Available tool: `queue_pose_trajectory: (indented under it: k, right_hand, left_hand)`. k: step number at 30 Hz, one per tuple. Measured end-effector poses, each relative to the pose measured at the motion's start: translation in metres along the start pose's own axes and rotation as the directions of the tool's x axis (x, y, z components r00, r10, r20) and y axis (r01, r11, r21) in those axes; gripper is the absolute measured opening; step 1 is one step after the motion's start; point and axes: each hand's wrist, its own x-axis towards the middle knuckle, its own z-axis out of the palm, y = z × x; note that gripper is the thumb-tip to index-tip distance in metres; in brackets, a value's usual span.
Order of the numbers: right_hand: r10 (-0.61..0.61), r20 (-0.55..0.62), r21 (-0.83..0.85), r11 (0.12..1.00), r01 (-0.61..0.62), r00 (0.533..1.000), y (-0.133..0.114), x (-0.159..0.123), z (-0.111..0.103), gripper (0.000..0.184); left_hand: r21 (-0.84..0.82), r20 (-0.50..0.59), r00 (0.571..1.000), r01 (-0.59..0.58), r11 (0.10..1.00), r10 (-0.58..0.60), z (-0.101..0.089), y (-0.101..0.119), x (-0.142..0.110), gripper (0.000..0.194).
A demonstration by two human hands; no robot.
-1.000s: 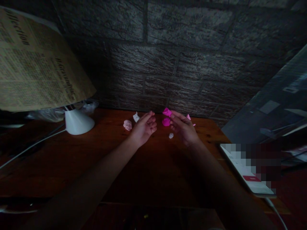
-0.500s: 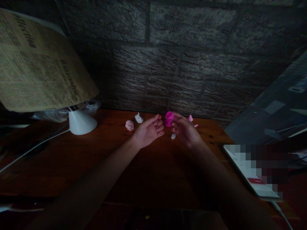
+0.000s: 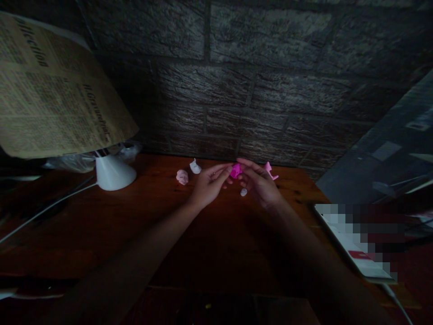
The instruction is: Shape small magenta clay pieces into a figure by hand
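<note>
Toward the back of the table (image 3: 219,243), the left hand (image 3: 210,184), apart half a second ago, has joined the right hand (image 3: 260,183); both now pinch the bright pink lump (image 3: 236,171), so it is handled from both sides.

Your left hand (image 3: 208,185) and right hand (image 3: 261,184) both pinch a small, bright magenta, clay-like lump (image 3: 236,170) over the brown wooden table (image 3: 219,239). A crumpled pale pink lump (image 3: 182,177) and a pointed white piece (image 3: 195,167) lie left; a small, rounded whitish piece (image 3: 243,192) sits nearer you.
</note>
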Motion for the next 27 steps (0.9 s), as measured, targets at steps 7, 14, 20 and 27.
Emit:
queue_pose_trajectory:
  k: [7,14,20,27]
  right_hand:
    - [-0.029,-0.027,-0.066,0.997,0.027,0.999,0.003,0.001,0.0,0.022]
    - [-0.086,-0.033,-0.178,0.981,0.079,0.996,0.005,0.0,0.005,0.032]
    - [-0.277,0.074,-0.37,0.885,0.284,0.958,0.007,-0.007,0.017,0.032]
    - [-0.327,0.04,-0.427,0.849,0.312,0.944,0.006,-0.011,0.019,0.026]
  left_hand:
    - [0.123,0.065,0.989,-0.141,0.982,0.134,0.0,-0.002,-0.004,0.042]
    - [0.271,-0.022,0.983,-0.168,0.948,0.181,-0.001,-0.002,-0.004,0.03]
    - [0.26,-0.151,0.971,-0.142,0.955,0.186,-0.002,-0.005,-0.002,0.032]
    - [0.4,-0.103,0.939,-0.263,0.878,0.329,-0.004,-0.004,-0.001,0.023]
